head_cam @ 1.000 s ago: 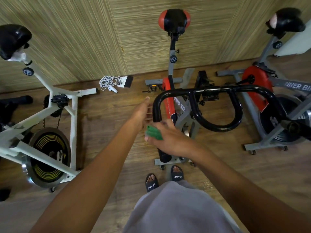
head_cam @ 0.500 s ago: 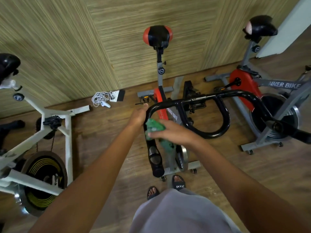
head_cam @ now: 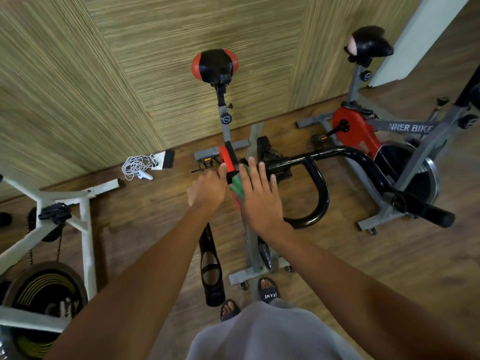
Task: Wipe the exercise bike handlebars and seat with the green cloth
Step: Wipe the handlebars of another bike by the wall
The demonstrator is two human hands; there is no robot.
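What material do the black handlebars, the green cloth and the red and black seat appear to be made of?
Handlebars: probably painted or coated metal tube; glossy black with bright highlights along the bends.
Green cloth: looks like soft fabric, matte and folded under the right hand; the weave is too small to tell.
Seat: likely padded vinyl or similar, with a slight sheen.

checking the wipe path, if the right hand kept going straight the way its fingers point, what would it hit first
The right hand lies flat on the green cloth over the handlebars, fingers pointing away toward the wall. Straight on, it would likely meet the black clamp block at the bar's centre first, though depth is unclear.
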